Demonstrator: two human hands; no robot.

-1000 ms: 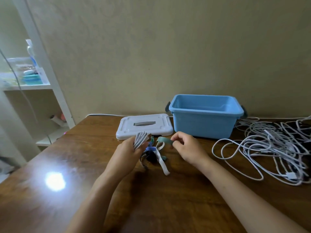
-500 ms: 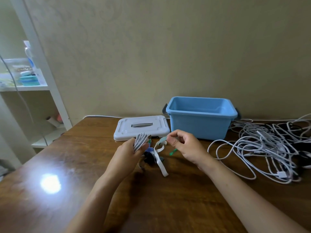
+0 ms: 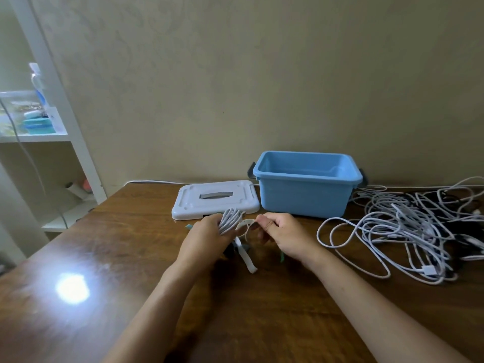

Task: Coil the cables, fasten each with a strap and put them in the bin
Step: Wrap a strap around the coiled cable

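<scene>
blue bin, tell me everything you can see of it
The blue bin is a light blue, rectangular tub that looks like plastic, with a rolled rim and a dark latch at each end. It stands upright and open on the wooden table, close to the wall. What shows of its inside holds no cables. Its white lid lies flat just to its left, very near or touching. The loose white cables lie at its right. Neither hand touches it.
</scene>
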